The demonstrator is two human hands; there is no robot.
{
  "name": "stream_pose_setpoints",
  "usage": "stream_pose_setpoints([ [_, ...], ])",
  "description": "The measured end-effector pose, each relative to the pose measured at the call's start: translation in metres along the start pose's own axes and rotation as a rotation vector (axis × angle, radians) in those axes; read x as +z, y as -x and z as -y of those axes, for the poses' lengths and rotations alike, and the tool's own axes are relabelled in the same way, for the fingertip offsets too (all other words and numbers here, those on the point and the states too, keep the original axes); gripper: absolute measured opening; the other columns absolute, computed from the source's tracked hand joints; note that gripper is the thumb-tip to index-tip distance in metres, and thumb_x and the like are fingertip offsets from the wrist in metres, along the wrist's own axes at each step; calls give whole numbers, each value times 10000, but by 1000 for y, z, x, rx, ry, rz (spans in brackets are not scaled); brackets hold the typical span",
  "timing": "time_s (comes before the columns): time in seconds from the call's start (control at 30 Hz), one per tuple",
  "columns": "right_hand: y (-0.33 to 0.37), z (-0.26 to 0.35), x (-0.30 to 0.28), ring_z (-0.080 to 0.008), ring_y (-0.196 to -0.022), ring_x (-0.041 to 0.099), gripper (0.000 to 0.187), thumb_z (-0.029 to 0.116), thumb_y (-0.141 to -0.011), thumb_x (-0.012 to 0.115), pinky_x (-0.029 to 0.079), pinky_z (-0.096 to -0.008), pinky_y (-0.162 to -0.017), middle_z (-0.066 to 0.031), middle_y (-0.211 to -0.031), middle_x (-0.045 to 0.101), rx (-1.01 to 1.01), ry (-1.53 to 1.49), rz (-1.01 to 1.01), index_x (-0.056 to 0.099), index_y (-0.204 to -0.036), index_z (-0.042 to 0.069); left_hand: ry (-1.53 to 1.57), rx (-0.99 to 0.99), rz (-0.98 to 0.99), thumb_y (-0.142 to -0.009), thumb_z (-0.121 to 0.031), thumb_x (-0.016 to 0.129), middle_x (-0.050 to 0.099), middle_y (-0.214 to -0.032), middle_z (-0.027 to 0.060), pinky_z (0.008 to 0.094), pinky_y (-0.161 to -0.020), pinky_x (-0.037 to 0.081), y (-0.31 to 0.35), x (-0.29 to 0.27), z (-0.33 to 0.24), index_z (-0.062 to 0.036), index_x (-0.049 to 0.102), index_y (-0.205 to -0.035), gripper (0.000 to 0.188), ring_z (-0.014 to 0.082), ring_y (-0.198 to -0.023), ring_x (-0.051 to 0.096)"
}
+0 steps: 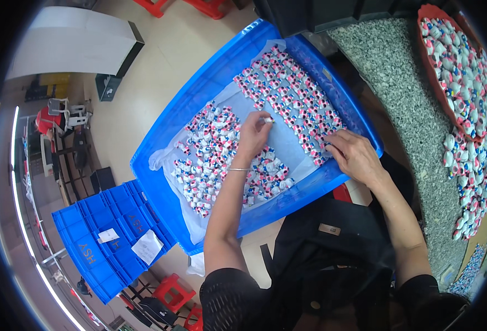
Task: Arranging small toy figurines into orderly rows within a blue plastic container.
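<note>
A blue plastic bin (191, 105), lined with a pale sheet (281, 138), holds many small white, pink and blue figurines. On its right side stand neat rows of figurines (293, 91); on the left lies a loose pile of figurines (216, 149). Between the two, my left hand (254, 135) pinches a small figurine (268, 119) above the sheet. My right hand (356, 154) is at the near right end of the rows, its thumb and fingers drawn together against the figurines there. What lies between those fingertips is too small to make out.
Right of the bin runs a speckled stone counter (389, 83), with a red-brown basket (434, 71) full of figurines and more spilled around it. Stacked blue crates (105, 234) stand at the lower left. Red stools (174, 292) are on the floor nearby.
</note>
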State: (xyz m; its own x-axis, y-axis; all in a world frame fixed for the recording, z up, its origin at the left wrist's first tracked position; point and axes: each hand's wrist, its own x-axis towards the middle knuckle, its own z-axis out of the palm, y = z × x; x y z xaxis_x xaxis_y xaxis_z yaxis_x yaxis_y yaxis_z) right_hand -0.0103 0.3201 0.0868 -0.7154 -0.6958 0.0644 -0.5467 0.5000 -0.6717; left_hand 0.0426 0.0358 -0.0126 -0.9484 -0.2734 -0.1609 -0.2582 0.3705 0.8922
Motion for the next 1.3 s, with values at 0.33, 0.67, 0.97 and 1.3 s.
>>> stream_pose_setpoints([
  [0.33, 0, -2, 5, -320, -813, 644, 170, 100, -858, 660, 527, -397, -707, -132, -903, 647, -23, -3, -5, 680, -1005, 17, -452, 287, -156, -755, -12, 725, 563, -909, 106, 334, -653, 508, -8, 3, 6, -35, 600, -966, 247, 242, -721, 615],
  [0.67, -3, -2, 0, -344, -792, 650, 162, 82, -859, 652, 523, -395, -704, -154, -917, 671, 22, 0, 13, 687, -992, -3, -634, 210, -207, -750, -89, 749, 613, -838, 90, 356, -626, 510, 14, -42, -2, -43, 655, -956, 230, 238, -747, 637],
  [0.97, -10, 5, 6, -345, -858, 643, 196, 83, -835, 659, 521, -415, -743, -152, -938, 652, -14, 132, 194, 675, -1017, 11, -925, 145, -128, -751, -126, 725, 591, -976, 186, 467, -719, 537, -11, -36, 21, -39, 568, -1016, 320, 375, -883, 638],
  [1.3, -103, 6, 104, -340, -945, 642, 152, 47, -785, 640, 518, -439, -827, -149, -960, 648, -290, 224, 456, 679, -928, 13, -830, 80, 21, -771, -144, 695, 588, -1021, 197, 465, -750, 547, -32, -40, 12, -62, 617, -1028, 281, 388, -889, 638],
])
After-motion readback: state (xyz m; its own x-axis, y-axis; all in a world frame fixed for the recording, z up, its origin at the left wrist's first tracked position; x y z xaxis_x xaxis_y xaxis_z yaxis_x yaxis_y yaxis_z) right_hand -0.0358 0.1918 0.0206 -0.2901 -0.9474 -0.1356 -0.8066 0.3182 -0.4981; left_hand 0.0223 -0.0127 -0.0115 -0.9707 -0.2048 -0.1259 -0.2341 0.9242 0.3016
